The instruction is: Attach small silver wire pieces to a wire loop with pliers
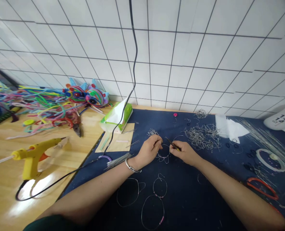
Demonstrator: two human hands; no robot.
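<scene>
My left hand (149, 149), with a silver bangle (132, 167) at the wrist, is closed in a pinch at a small wire ring (163, 158) with tiny beads and loops. My right hand (184, 151) is closed around small dark pliers with a bit of yellow on the handle (174, 145). Their jaws point left, towards my left fingertips. Nearer to me lie a bare wire loop (118, 197) and a figure-eight wire shape (164, 210) with pink beads. Bundled straight wires (118, 161) rest beside my left wrist.
Tangled wire pieces (200, 136) lie beyond my right hand. At left are a yellow glue gun (31, 157), a tissue pack (126, 118), colourful strips (43, 102) and a black cable (134, 64). Orange-handled scissors (263, 187), a tape roll (271, 160) and a mug (280, 120) stand right.
</scene>
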